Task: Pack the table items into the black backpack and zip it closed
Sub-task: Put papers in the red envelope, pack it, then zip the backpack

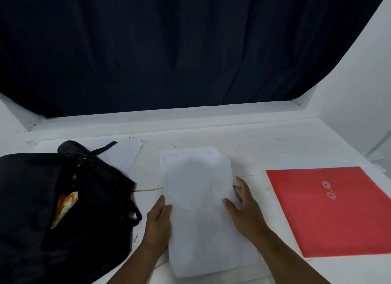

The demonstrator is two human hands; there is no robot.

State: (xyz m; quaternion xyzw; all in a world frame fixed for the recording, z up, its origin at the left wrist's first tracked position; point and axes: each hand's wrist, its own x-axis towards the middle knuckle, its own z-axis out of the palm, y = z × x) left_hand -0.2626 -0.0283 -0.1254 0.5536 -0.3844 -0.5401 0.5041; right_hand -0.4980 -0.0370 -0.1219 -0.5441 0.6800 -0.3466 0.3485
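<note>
in the head view, a stack of white paper [203, 209] lies on the white table [254, 144], right in front of the person and between both hands. the left hand [158, 220] is at the stack's left edge, thumb on top of the sheets and the other fingers hidden beneath or behind the edge, so it looks to be pinching the paper. the right hand [243, 207] lies at the stack's right edge with its fingers straight and spread, thumb resting on the top sheet and fingertips touching the side of the stack. the black backpack [63, 209] lies on the table to the left, just beside the left hand, its main opening gaping; a colourful packet [64, 207] in orange and yellow shows inside it. a red envelope folder [336, 211] with a string-and-button clasp lies flat on the table to the right, apart from the right hand. a dark curtain [169, 46] hangs behind the table.
</note>
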